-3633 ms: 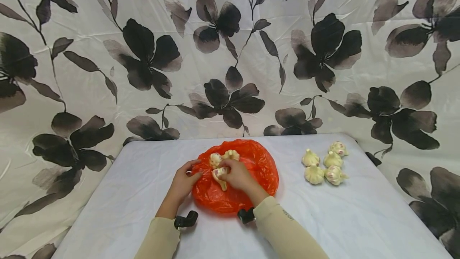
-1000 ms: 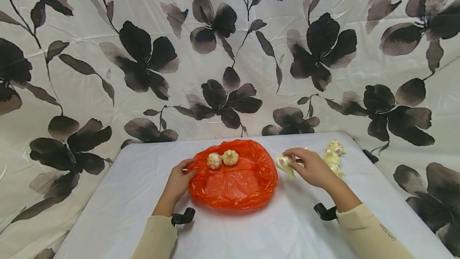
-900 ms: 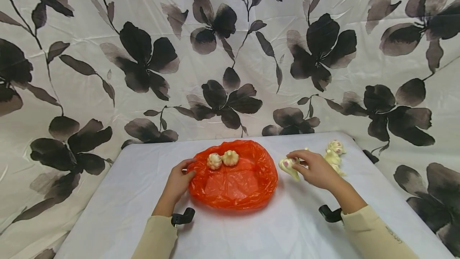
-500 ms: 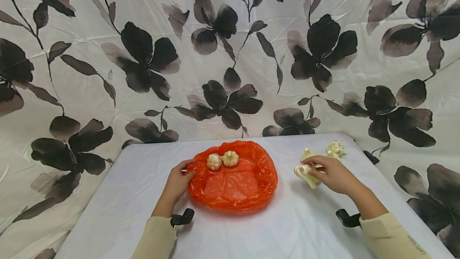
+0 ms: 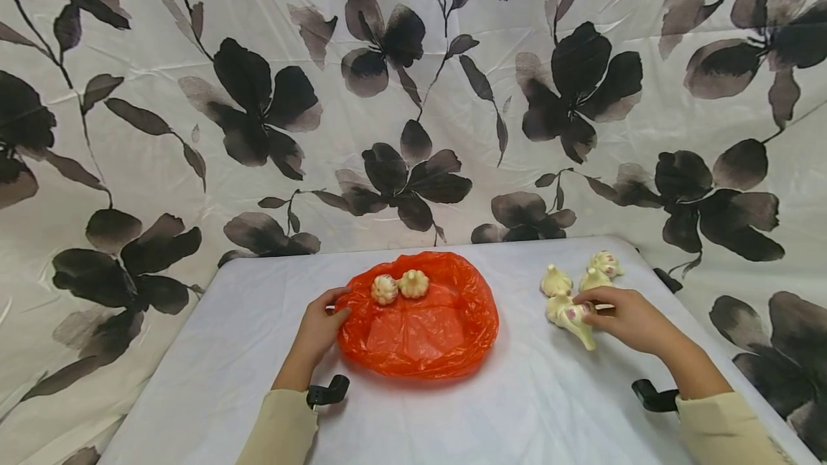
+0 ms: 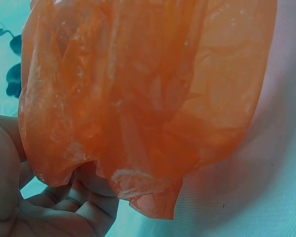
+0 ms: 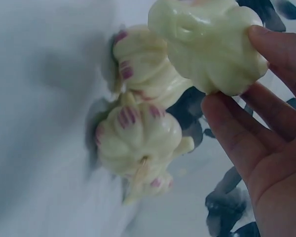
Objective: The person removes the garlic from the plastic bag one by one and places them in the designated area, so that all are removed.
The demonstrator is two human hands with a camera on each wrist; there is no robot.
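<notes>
My right hand [image 5: 633, 321] pinches a garlic bulb [image 5: 573, 316] over the group at the right of the table. The right wrist view shows thumb and fingertips on that pale bulb [image 7: 209, 47], with other purple-streaked bulbs [image 7: 138, 131] just past it. Around the left edge of a round red plastic bag [image 5: 420, 339], the fingers of my left hand [image 5: 315, 336] grip the rim. Up close, those fingers [image 6: 96, 210] sit at the bag's crumpled edge [image 6: 148, 98], partly hidden by it. Two garlic bulbs [image 5: 413, 283] lie side by side in the bag.
Several garlic bulbs [image 5: 555, 280] stand in a cluster at the right, partly hidden by the hand and held bulb. A white cloth covers the table [image 5: 258, 307]. Behind its back edge hangs a floral curtain [image 5: 478, 185].
My right hand picked a garlic bulb out of the red bag and carried it rightward to the cluster; the bag went from three bulbs to two. My left hand stays at the bag's edge.
</notes>
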